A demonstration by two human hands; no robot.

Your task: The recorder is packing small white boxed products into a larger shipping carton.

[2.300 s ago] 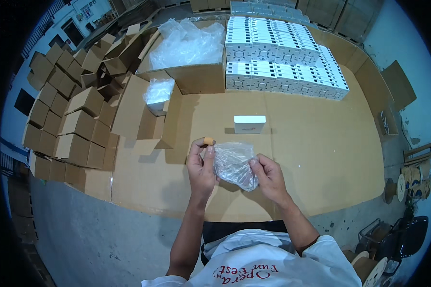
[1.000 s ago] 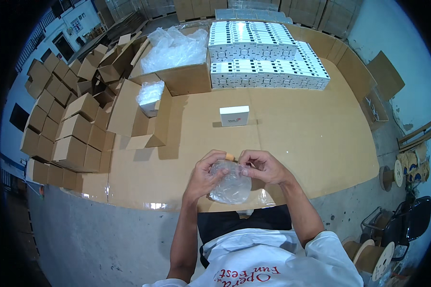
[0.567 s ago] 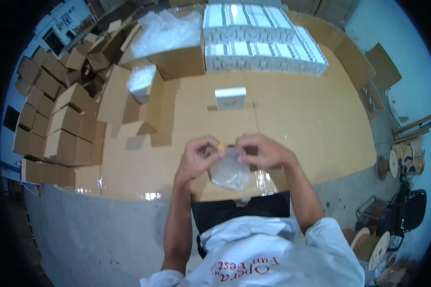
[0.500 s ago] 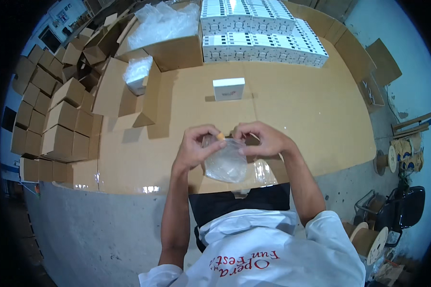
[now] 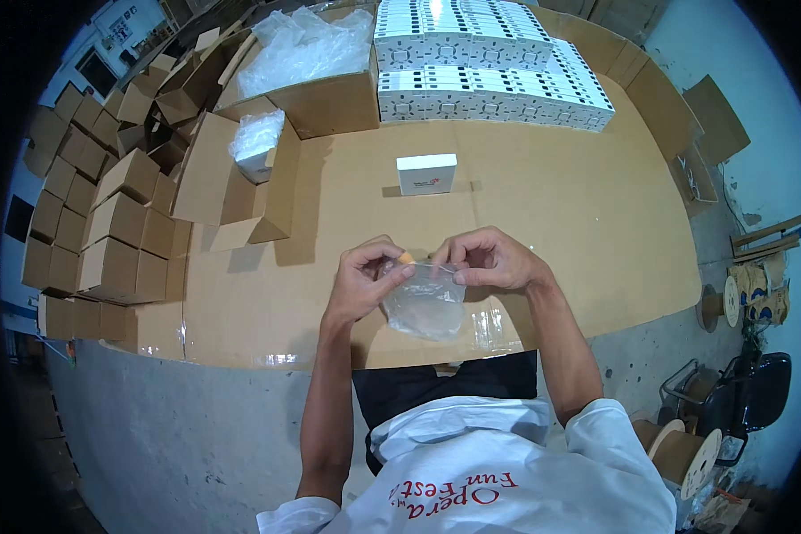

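I sit at the near edge of a cardboard-covered table [image 5: 552, 205], with bare surface open to my right and ahead as far as a small white box [image 5: 426, 173], while brown cartons [image 5: 116, 222] crowd the left side and rows of white boxes [image 5: 489, 67] line the far edge. My left hand [image 5: 362, 280] and right hand [image 5: 489, 259] meet just above the near edge, forearms angled inward, both pinched shut on the top rim of a small clear plastic bag [image 5: 424, 300] that hangs between them. A small orange piece [image 5: 406, 258] shows at my left fingertips by the bag's mouth.
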